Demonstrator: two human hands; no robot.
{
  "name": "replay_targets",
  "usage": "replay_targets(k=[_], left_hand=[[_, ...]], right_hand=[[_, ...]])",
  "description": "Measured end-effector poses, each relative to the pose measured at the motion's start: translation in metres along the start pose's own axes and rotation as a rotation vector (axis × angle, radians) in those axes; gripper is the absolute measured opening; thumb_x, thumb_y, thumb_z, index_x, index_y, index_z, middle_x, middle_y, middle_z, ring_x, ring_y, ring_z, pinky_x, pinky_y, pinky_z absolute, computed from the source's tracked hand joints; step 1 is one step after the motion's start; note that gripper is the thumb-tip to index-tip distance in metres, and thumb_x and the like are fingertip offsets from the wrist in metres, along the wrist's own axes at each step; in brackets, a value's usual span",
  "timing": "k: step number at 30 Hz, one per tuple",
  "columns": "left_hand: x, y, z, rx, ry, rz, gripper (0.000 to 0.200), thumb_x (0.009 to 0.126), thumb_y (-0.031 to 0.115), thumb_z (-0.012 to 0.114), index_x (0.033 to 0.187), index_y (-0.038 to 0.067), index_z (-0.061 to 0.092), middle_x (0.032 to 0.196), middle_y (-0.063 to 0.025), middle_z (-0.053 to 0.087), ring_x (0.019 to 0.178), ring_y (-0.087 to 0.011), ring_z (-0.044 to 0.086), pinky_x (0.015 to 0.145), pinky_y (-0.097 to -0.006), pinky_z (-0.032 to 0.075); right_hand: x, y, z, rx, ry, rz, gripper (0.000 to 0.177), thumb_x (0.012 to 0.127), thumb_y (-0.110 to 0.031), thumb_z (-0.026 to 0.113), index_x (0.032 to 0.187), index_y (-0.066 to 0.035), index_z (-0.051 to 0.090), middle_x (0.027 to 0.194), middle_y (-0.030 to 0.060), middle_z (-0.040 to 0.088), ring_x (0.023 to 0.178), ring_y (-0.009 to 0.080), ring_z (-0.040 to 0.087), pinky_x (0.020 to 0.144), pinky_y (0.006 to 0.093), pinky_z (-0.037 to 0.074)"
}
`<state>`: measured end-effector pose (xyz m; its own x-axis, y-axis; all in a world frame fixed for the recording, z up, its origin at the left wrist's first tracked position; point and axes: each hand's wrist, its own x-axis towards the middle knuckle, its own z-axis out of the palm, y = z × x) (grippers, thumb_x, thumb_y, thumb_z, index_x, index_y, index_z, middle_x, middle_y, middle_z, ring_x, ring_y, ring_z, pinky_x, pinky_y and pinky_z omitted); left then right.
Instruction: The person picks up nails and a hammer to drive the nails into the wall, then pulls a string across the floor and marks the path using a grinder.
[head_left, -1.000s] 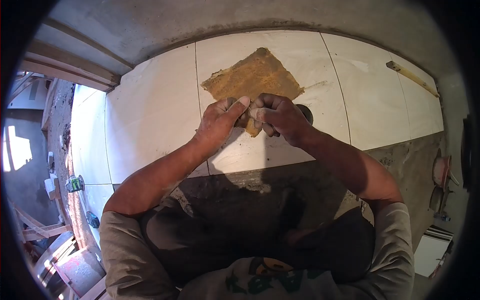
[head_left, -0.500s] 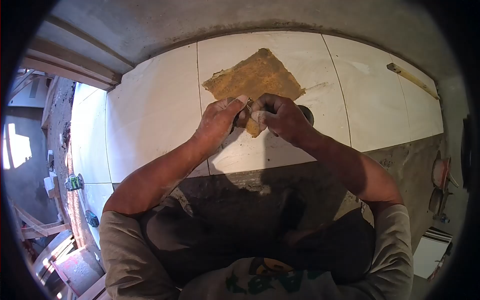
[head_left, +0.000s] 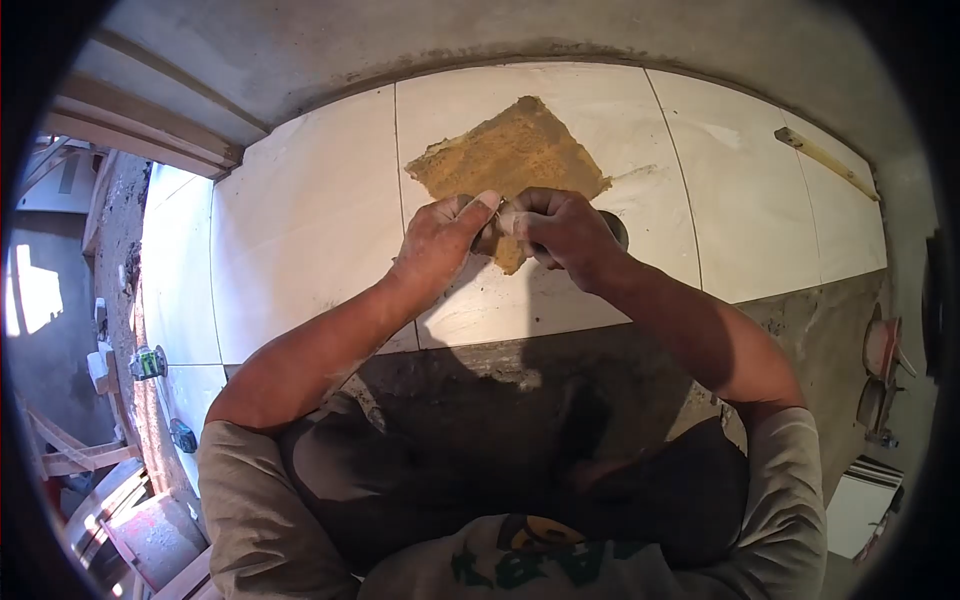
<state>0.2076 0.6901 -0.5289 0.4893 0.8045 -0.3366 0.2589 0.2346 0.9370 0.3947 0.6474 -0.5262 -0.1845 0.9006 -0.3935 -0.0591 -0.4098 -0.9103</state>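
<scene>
Close together over the white floor tiles (head_left: 310,230), my two hands meet near the middle of the view. My left hand (head_left: 440,232) is closed in a pinch, thumb pointing up. Opposite it, my right hand (head_left: 568,235) is closed too, its fingers bent. What sits between the fingertips is too small to make out. Just beyond them lies a flat, rough-edged yellow-brown sheet (head_left: 515,150). A narrow piece of the same colour (head_left: 510,258) shows below the fingertips. A dark round thing (head_left: 616,230) shows partly behind my right hand.
A wooden strip (head_left: 825,162) lies on the tiles at the far right. Bare grey floor (head_left: 800,330) borders the tiles near my legs. Green tools (head_left: 150,363) and a bucket (head_left: 158,540) stand at left. Trowel-like tools (head_left: 880,365) rest at right.
The fingers of my right hand have shifted slightly, curling in closer to my left fingertips. All else stays in place.
</scene>
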Motion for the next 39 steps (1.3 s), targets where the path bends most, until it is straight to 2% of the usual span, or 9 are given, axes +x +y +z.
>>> replay_targets(k=[6,11,13,16,20,22,24,26,39], left_hand=[[-0.002,0.007,0.001,0.025,0.023,-0.063,0.039,0.097,0.040,0.053,0.077,0.008,0.057,0.068,0.0040,0.048,0.064,-0.0074,0.039,0.062,-0.0244,0.034],[0.003,-0.005,-0.001,-0.061,-0.004,-0.016,0.038,0.097,0.039,0.053,0.078,0.007,0.059,0.071,0.0022,0.054,0.066,-0.0072,0.043,0.063,-0.0241,0.036],[0.007,-0.012,-0.003,-0.072,0.006,-0.031,0.037,0.097,0.038,0.053,0.078,0.007,0.059,0.072,0.0019,0.055,0.066,-0.0072,0.044,0.063,-0.0241,0.036],[0.002,-0.001,-0.003,-0.075,0.024,-0.073,0.036,0.097,0.037,0.053,0.078,0.007,0.060,0.072,0.0019,0.056,0.066,-0.0073,0.045,0.063,-0.0240,0.036],[0.002,0.000,-0.006,-0.025,0.038,-0.062,0.037,0.097,0.038,0.053,0.078,0.007,0.060,0.070,0.0024,0.055,0.064,-0.0074,0.044,0.062,-0.0240,0.036],[0.002,0.000,-0.006,-0.006,0.043,-0.059,0.038,0.097,0.039,0.053,0.077,0.007,0.060,0.071,0.0022,0.055,0.064,-0.0073,0.044,0.062,-0.0240,0.036],[0.002,0.001,-0.006,0.016,0.047,-0.056,0.038,0.097,0.039,0.053,0.077,0.007,0.060,0.071,0.0021,0.055,0.064,-0.0073,0.044,0.061,-0.0239,0.036],[0.002,0.002,-0.006,-0.098,0.014,-0.050,0.040,0.097,0.040,0.052,0.076,0.007,0.059,0.070,0.0018,0.055,0.063,-0.0078,0.044,0.061,-0.0240,0.036],[0.000,0.009,-0.011,-0.044,0.059,-0.210,0.046,0.095,0.047,0.050,0.072,0.008,0.057,0.065,0.0026,0.049,0.060,-0.0090,0.040,0.057,-0.0253,0.033]], right_hand=[[0.000,0.003,0.000,-0.060,-0.028,-0.055,0.014,0.087,-0.021,0.063,0.084,-0.008,0.058,0.062,-0.0032,0.048,0.049,0.0032,0.036,0.045,0.0216,0.029],[0.002,0.004,-0.003,-0.133,-0.037,-0.081,0.015,0.087,-0.020,0.064,0.085,-0.007,0.058,0.065,-0.0044,0.047,0.052,0.0031,0.037,0.047,0.0225,0.030],[0.004,0.009,-0.003,-0.233,-0.003,-0.151,0.017,0.088,-0.023,0.064,0.087,-0.007,0.059,0.067,-0.0052,0.049,0.057,0.0028,0.039,0.051,0.0224,0.033],[0.003,0.011,-0.005,-0.253,-0.014,-0.123,0.020,0.089,-0.026,0.065,0.088,-0.007,0.059,0.069,-0.0059,0.050,0.060,0.0027,0.041,0.055,0.0226,0.035],[0.001,0.010,-0.006,-0.232,-0.012,-0.153,0.023,0.089,-0.029,0.066,0.088,-0.007,0.059,0.069,-0.0061,0.049,0.059,0.0030,0.040,0.054,0.0230,0.035],[0.001,0.011,-0.007,-0.278,0.017,-0.141,0.023,0.087,-0.025,0.065,0.089,-0.002,0.063,0.071,0.0007,0.058,0.067,0.0078,0.051,0.064,0.0296,0.044],[0.000,0.010,-0.006,-0.289,0.023,-0.140,0.023,0.087,-0.025,0.065,0.089,-0.002,0.063,0.071,0.0008,0.058,0.067,0.0079,0.051,0.065,0.0297,0.044],[-0.001,0.008,-0.005,-0.302,0.029,-0.139,0.023,0.087,-0.025,0.065,0.089,-0.002,0.063,0.071,0.0008,0.058,0.067,0.0080,0.050,0.065,0.0297,0.044],[-0.005,0.006,-0.005,-0.350,0.035,-0.145,0.023,0.088,-0.023,0.063,0.091,-0.001,0.063,0.071,0.0016,0.058,0.067,0.0086,0.050,0.063,0.0299,0.043]])
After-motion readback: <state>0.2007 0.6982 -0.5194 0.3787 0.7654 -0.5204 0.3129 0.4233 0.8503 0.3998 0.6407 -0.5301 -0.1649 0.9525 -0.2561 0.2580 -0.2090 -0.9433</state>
